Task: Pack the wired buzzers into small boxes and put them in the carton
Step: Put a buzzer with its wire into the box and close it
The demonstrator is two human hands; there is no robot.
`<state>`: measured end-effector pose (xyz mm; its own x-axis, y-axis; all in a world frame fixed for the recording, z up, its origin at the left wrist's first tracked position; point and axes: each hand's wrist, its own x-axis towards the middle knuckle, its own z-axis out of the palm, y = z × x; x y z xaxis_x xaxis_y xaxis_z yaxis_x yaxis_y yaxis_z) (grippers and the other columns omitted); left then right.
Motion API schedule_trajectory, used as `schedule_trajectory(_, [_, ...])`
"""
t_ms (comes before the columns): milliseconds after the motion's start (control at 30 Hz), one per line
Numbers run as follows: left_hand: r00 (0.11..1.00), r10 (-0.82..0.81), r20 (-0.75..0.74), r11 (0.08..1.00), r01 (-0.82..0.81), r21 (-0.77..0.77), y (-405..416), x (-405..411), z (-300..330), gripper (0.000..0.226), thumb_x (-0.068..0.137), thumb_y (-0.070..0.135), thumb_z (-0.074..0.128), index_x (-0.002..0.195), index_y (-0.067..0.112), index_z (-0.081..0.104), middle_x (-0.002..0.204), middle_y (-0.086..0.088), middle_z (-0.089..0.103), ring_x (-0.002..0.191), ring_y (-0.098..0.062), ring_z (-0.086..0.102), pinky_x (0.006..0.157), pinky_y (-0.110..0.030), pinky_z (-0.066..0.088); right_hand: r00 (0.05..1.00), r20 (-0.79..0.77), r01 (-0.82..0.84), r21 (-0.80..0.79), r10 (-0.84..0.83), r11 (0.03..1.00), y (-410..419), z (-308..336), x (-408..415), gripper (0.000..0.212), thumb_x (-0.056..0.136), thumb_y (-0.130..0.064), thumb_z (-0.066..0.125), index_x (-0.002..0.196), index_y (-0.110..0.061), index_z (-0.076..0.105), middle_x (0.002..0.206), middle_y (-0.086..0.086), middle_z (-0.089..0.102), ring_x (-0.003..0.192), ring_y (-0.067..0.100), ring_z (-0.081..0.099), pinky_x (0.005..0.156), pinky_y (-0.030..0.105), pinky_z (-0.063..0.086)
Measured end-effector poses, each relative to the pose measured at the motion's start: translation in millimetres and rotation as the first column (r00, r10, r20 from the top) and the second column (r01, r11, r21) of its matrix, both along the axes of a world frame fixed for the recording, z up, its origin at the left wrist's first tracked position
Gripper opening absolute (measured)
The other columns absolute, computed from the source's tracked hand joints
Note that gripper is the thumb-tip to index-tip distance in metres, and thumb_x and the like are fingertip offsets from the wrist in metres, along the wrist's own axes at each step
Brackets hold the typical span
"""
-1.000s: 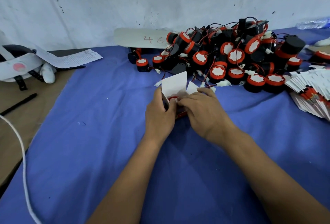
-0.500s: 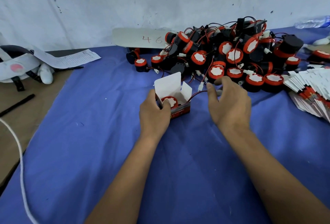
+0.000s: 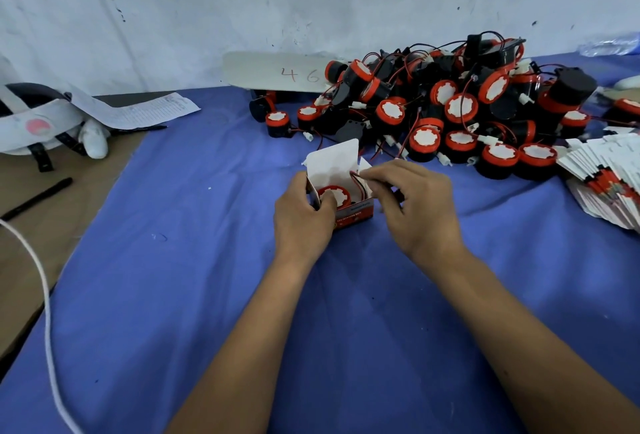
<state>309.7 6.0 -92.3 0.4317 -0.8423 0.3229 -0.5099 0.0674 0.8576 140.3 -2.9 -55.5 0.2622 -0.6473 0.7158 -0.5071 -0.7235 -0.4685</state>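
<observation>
A small red and white box stands open on the blue cloth, its white lid flap raised. Inside lies a buzzer with a red rim and white face. My left hand grips the box's left side, thumb at the rim. My right hand pinches the buzzer's red and black wire over the box's open top. A big pile of black and red wired buzzers lies just behind.
A fanned stack of flat unfolded boxes lies at the right edge. A cardboard strip marked 46 leans on the wall. At left are a headset, a printed sheet, a black pen and a white cable.
My right hand pulled away to the right of the box, then came back with the wire pinched and now holds it over the open box. My left hand kept its grip.
</observation>
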Motion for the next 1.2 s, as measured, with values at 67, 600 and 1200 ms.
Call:
schedule_trajectory(67, [1.0,-0.022,0.011,1.0,0.022,-0.001,0.8,-1.3,-0.8,0.016,0.094,0.019,0.067,0.108,0.013,0.063,0.094,0.002,0.07,0.086,-0.013,0.063,0.068,-0.034,0.056,0.994,-0.048,0.103,0.013,-0.102,0.995,-0.4,2.0,0.8,0.014,0.099,-0.009,0.066,0.11,-0.007,0.075,0.1,0.006,0.077,0.087,0.022,0.072,0.075,0.043,0.059])
schedule_trajectory(600, [0.995,-0.074,0.061,0.997,0.075,-0.015,5.5,-6.7,1.5,0.018,0.091,0.018,0.064,0.1,0.034,0.059,0.088,0.035,0.066,0.085,0.005,0.063,0.062,-0.014,0.05,0.779,-0.627,0.195,0.241,-0.001,0.951,-13.6,16.0,7.8,0.034,0.094,0.0,0.048,0.115,-0.015,0.071,0.11,0.006,0.072,0.097,0.027,0.065,0.085,0.043,0.055])
schedule_trajectory(1200, [0.96,0.22,-0.175,0.966,-0.19,0.174,-1.1,-39.9,14.2,0.027,0.076,0.032,0.08,0.093,0.021,0.062,0.087,0.009,0.066,0.084,-0.015,0.065,0.073,-0.04,0.058,0.959,-0.282,0.103,0.222,-0.038,0.97,-10.6,13.5,-8.7,0.022,0.085,-0.011,0.08,0.105,-0.013,0.07,0.097,-0.002,0.061,0.081,0.017,0.056,0.08,0.037,0.054])
